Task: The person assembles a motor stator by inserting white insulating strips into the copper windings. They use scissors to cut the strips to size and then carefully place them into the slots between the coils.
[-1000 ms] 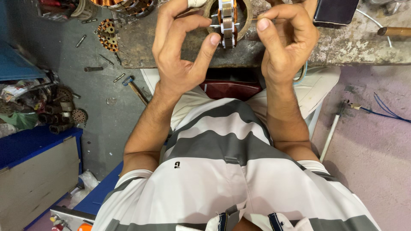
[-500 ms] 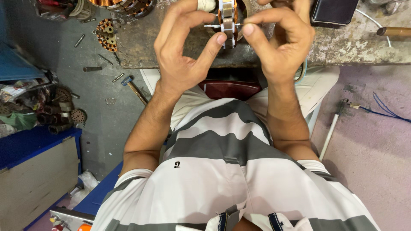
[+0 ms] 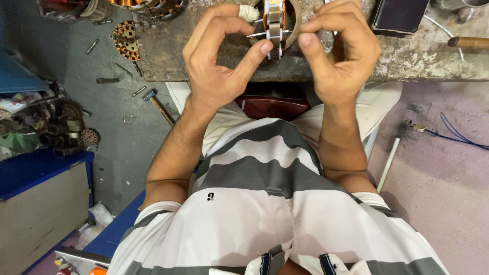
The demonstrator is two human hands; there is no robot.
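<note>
left hand [image 3: 221,71] pinches stator [image 3: 275,25], thumb at its lower edge | right hand [image 3: 338,56] pinches it too | stator over bench [image 3: 407,61] front edge | tablet [image 3: 400,15] near right

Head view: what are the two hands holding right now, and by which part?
Both hands, left hand and right hand, pinch the metal motor core at its lower end, thumbs on either side.

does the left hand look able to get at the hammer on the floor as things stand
Probably not right away. The left hand is up at the workbench edge, fingers on the motor stator together with the right hand; the hammer lies lower, though nothing blocks it.
</note>
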